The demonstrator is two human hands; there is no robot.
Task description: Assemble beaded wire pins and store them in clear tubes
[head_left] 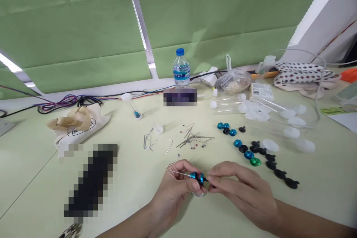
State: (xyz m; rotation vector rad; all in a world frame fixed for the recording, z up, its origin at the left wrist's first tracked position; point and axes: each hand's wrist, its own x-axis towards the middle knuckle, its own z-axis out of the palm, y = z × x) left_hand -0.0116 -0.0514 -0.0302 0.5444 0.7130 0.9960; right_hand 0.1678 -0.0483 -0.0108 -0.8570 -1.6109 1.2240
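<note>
- Clamping blue-and-black fitting (197, 177) in left hand (173, 189), over worktop (134, 178), with thin bent wire (180, 172) jutting from it.
- Pinching its black tip (205, 179) between fingertips of right hand (245, 189).
- Facing loose wires (195, 137), with 1 green cap (255, 161) and black stoppers (271, 164) rightward.
</note>
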